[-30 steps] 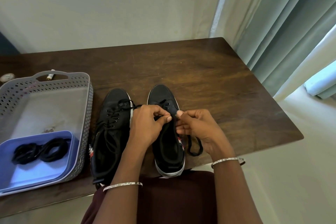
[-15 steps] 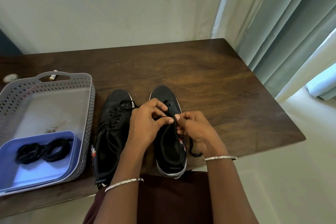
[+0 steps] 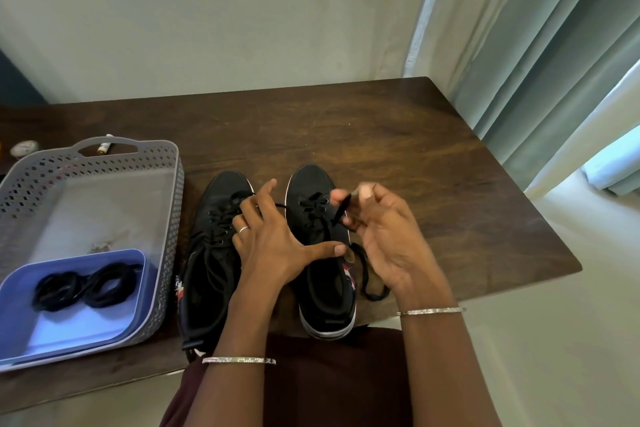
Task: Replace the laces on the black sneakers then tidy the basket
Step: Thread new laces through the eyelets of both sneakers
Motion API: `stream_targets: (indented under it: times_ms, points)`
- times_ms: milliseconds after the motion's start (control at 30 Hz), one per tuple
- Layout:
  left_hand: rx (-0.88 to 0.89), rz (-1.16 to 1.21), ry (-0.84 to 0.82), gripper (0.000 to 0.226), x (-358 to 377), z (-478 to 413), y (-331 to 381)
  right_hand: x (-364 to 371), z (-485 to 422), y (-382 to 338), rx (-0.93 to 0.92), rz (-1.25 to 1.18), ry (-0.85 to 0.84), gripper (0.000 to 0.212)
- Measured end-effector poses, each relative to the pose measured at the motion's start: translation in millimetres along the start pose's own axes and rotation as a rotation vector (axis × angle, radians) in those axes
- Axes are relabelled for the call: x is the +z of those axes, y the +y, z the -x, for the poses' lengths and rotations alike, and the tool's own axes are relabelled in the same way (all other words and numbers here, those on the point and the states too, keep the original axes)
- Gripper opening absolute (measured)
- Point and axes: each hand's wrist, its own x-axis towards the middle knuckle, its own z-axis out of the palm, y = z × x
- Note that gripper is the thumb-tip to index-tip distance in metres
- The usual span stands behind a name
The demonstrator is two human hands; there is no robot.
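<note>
Two black sneakers stand side by side near the table's front edge, the left sneaker (image 3: 214, 253) and the right sneaker (image 3: 320, 243). My left hand (image 3: 273, 239) lies spread between them, fingers straight, thumb pressing on the right sneaker's tongue. My right hand (image 3: 384, 236) pinches a black lace (image 3: 341, 210) and holds it up and to the right of the eyelets; its loose end loops on the table by my wrist. A grey basket (image 3: 171, 218) at the left holds a blue tray (image 3: 138, 305) with coiled black laces (image 3: 86, 286).
The dark wooden table (image 3: 415, 166) ends at the right by pale curtains (image 3: 519, 45). A small white tube (image 3: 104, 146) and a round white object (image 3: 23, 148) lie behind the basket. My lap is under the front edge.
My left hand has let go of the lace and spread flat, thumb on the tongue. My right hand has pulled the lace up and away to the right.
</note>
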Motion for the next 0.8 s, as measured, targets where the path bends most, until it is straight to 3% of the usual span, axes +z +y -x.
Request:
stream_targets:
  times_ms: [100,167,233,300,367,533,600,733,800]
  points:
    - [-0.004,-0.009,0.004,0.148,-1,2,0,-4,7,-20,-0.139,-0.466,-0.210,0.016]
    - [-0.006,-0.004,-0.003,0.148,-1,2,-1,-7,8,-23,-0.114,-0.500,-0.220,0.018]
    - [-0.009,0.001,-0.008,0.148,-2,2,-1,-10,6,-16,-0.040,-0.148,-0.082,0.020]
    - [-0.008,-0.002,-0.008,0.148,-2,1,0,-14,1,-3,-0.049,0.490,0.067,0.021]
    - [-0.005,-0.009,-0.003,0.148,-1,0,0,-15,-2,7,-0.094,0.952,0.060,0.020]
    - [0.004,-0.019,0.019,0.150,1,0,-4,-13,-8,14,-0.121,1.287,-0.128,0.030]
    - [0.006,-0.017,0.021,0.150,1,-1,-5,-13,-7,13,-0.153,1.105,-0.110,0.027]
    - [-0.004,-0.022,0.003,0.151,0,-2,-3,-7,7,-16,-0.211,-0.024,-0.231,0.025]
    - [-0.005,-0.026,-0.001,0.151,0,-2,-3,-3,16,-30,-0.173,-0.271,-0.278,0.023]
